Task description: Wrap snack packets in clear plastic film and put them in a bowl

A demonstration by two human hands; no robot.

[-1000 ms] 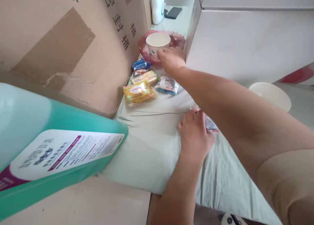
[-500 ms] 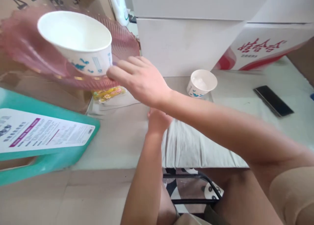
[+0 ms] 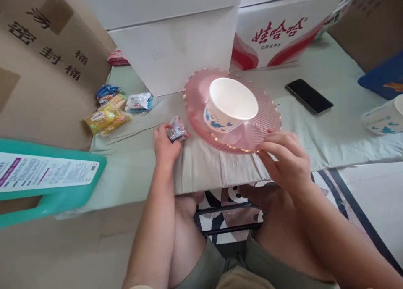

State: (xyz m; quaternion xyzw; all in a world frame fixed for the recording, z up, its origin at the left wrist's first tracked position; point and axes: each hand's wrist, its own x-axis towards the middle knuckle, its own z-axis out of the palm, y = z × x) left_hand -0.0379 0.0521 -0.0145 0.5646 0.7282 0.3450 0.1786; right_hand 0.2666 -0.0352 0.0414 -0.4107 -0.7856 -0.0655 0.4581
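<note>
My left hand (image 3: 166,148) is closed around a small shiny plastic-wrapped snack packet (image 3: 177,128) on the cloth-covered table. A pink ribbed plate (image 3: 266,121) with a gold-dotted scalloped edge is in front of me. My right hand (image 3: 288,158) pinches its near right rim, thumb and fingers closed. On the plate stands a white paper bowl (image 3: 234,100) with blue leaf-like prints; no contents show in the part of its inside that I see. Left of my left hand lie several wrapped snacks (image 3: 108,117) in yellow and blue, and a white-and-blue packet (image 3: 139,102).
A second paper bowl (image 3: 382,119) is cut off at the right edge, beside a blue object (image 3: 384,77). A black phone (image 3: 309,96) lies flat. White boxes (image 3: 176,49) and a cardboard box (image 3: 47,70) stand behind; a green jug (image 3: 72,196) is at left.
The plate and its bowl have come from the far left to the middle, with my right hand at the rim. My left hand now shows, holding a packet. The view has shifted.
</note>
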